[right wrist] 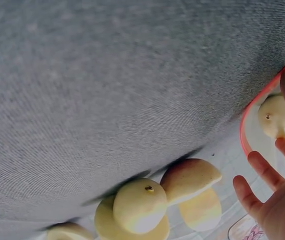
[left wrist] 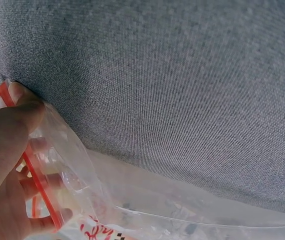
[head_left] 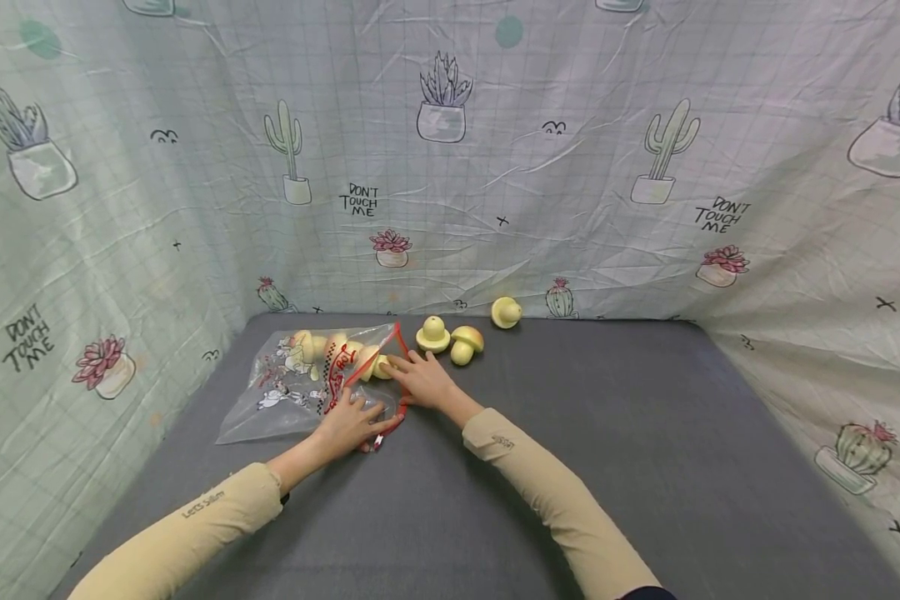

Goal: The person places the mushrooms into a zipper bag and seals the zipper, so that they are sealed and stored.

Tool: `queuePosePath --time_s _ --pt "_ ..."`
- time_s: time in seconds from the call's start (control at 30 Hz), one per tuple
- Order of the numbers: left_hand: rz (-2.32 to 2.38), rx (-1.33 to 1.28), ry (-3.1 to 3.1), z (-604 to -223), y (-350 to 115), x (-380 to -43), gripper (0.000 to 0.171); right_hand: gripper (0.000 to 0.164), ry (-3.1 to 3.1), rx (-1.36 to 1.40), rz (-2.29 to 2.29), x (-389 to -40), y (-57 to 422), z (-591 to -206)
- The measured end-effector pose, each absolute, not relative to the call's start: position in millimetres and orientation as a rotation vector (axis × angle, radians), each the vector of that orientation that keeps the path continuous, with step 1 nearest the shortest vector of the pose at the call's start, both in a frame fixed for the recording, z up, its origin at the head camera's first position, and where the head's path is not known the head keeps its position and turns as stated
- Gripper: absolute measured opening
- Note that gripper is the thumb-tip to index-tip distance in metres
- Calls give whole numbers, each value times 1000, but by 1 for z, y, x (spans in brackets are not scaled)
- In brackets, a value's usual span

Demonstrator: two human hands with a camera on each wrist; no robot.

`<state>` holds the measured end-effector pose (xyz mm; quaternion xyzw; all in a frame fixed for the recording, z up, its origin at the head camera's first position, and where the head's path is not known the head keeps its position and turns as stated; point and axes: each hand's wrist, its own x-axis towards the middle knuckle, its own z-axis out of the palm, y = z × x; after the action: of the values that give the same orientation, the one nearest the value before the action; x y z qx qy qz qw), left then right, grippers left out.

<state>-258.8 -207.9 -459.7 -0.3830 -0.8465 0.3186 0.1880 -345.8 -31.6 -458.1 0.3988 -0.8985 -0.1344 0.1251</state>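
A clear zip bag (head_left: 285,421) with red lettering and a red zip edge lies on the left, several toy mushrooms (head_left: 303,343) inside it. My left hand (head_left: 347,427) grips the near side of the bag's mouth, thumb by the end of the red zip (left wrist: 41,187) in the left wrist view. At the opening, my right hand (head_left: 427,383) has its fingers spread. One fingertip touches a pale mushroom (right wrist: 274,117) inside the mouth, and the thumb is at the red edge (right wrist: 247,112). The contact under the right palm is hidden.
Beyond the right hand stand a pale upturned mushroom (head_left: 432,335) and an orange-capped mushroom (head_left: 467,345) side by side. Another mushroom (head_left: 506,312) sits at the back edge. A printed curtain (head_left: 615,242) encloses the grey table (head_left: 607,467) at the back and sides.
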Motion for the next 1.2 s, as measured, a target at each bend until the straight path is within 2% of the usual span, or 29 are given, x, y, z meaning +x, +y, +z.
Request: queuePosePath --time_s 0.7,1.2 --pt "839 -1080 -2373 -461 -207 -258 65 83 -2686 1070 -594 -345 -45 -458" --pt "849 -1085 -2379 -463 -209 -261 68 79 -2680 1170 -392 -353 -31 -458"
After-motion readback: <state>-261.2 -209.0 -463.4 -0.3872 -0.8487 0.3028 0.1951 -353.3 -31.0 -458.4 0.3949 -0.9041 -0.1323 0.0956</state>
